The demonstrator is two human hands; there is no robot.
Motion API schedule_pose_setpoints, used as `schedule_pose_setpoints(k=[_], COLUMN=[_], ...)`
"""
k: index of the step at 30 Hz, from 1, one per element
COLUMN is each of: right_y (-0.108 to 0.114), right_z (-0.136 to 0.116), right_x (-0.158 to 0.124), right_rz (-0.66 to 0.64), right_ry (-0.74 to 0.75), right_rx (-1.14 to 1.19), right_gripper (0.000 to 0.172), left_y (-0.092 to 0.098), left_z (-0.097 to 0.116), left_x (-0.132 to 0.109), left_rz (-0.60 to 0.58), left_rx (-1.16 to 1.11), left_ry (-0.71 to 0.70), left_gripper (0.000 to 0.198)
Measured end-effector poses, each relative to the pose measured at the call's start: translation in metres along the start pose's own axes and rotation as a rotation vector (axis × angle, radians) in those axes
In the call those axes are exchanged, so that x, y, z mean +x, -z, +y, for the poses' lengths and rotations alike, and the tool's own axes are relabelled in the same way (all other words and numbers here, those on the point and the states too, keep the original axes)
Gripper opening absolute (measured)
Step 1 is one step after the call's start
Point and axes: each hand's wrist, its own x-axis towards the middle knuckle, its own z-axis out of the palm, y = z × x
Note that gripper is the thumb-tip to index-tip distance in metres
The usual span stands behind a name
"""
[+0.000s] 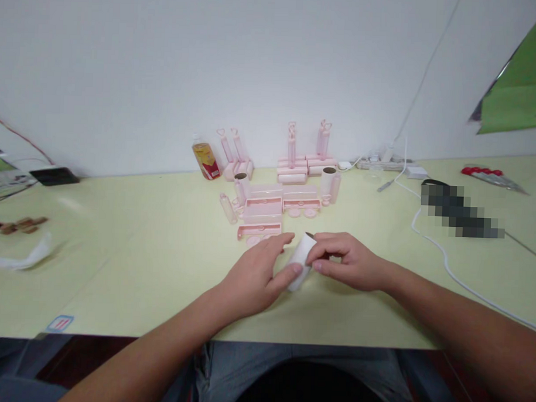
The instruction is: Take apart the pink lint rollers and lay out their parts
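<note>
Between my hands, close to the table's front part, is a white lint roller refill with a brown cardboard core, tilted with its upper end to the right. My left hand grips it with the thumb across its lower side, its other fingers partly behind the roll. The bent fingers of my right hand pinch at the roll's right side. Just beyond lie open pink plastic cases and pink round caps. Two more white rolls stand upright beside the cases.
Pink lint rollers with upright handles stand along the wall. Left of them is a bottle of yellow liquid. A power strip and white cable lie right, near a pixelated dark object. A black phone-like device sits far left.
</note>
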Motion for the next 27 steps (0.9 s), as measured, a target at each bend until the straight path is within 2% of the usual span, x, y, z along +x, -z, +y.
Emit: schedule_pose_setpoints(k=[3, 6, 8, 11, 15, 18, 21, 27], right_y=[-0.006, -0.009, -0.009, -0.009, -0.012, -0.015, -0.015, -0.014], right_z=[-0.008, -0.011, -0.012, -0.009, -0.003, -0.001, 0.003, 0.01], right_x=[-0.003, -0.007, -0.007, -0.006, -0.002, -0.001, -0.001, 0.0], right_rz=[-0.034, 0.005, 0.035, 0.089, 0.099, 0.091, 0.121, 0.189], right_ry=[0.054, 0.043, 0.03, 0.025, 0.005, -0.018, -0.038, -0.096], right_rx=[0.111, 0.239, 0.273, 0.227, 0.144, 0.091, 0.055, 0.059], right_gripper=[0.017, 0.025, 0.026, 0.02, 0.017, 0.016, 0.015, 0.013], left_y=[0.003, 0.01, 0.02, 0.04, 0.058, 0.056, 0.045, 0.025], left_z=[0.015, 0.008, -0.009, -0.046, -0.093, -0.117, -0.135, -0.152], left_x=[-0.001, -0.007, -0.014, -0.018, -0.01, -0.001, 0.004, 0.007], left_rz=[-0.038, 0.054, 0.161, 0.396, 0.521, 0.565, 0.562, 0.58], left_rx=[-0.113, -0.096, -0.104, -0.232, -0.418, -0.492, -0.452, -0.335], left_ry=[-0.014, 0.095, 0.223, 0.41, 0.559, 0.595, 0.612, 0.588], left_gripper=[0.072, 0.07, 0.065, 0.065, 0.056, 0.056, 0.056, 0.056])
